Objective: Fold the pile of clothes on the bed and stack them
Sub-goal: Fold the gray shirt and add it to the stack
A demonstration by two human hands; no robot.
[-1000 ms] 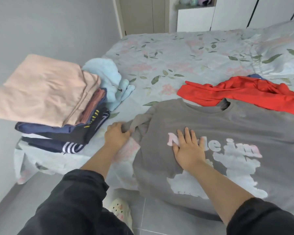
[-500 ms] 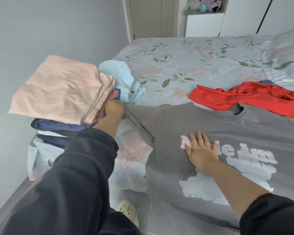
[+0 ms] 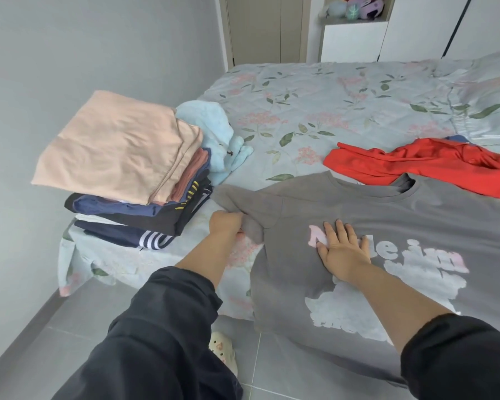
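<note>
A grey T-shirt [image 3: 367,215] with pale pink and white print lies face up across the near edge of the bed, its hem hanging over the side. My left hand [image 3: 227,223] grips the bunched left sleeve of the grey T-shirt. My right hand [image 3: 342,249] presses flat on the chest print with straight fingers. A stack of folded clothes [image 3: 127,171], topped by a peach piece, stands on the bed's left corner. A crumpled red garment [image 3: 416,163] lies behind the shirt's collar.
A light blue fluffy item [image 3: 214,134] lies beside the stack. The floral bedspread [image 3: 329,105] stretches back to white cupboards [image 3: 355,39]. A grey wall runs along the left. On the grey tiled floor below me sits a cream slipper [image 3: 223,350].
My left hand has pulled back from the stack toward me along the sleeve, and the sleeve is bunched in its grip. My right hand has stayed pressed on the print.
</note>
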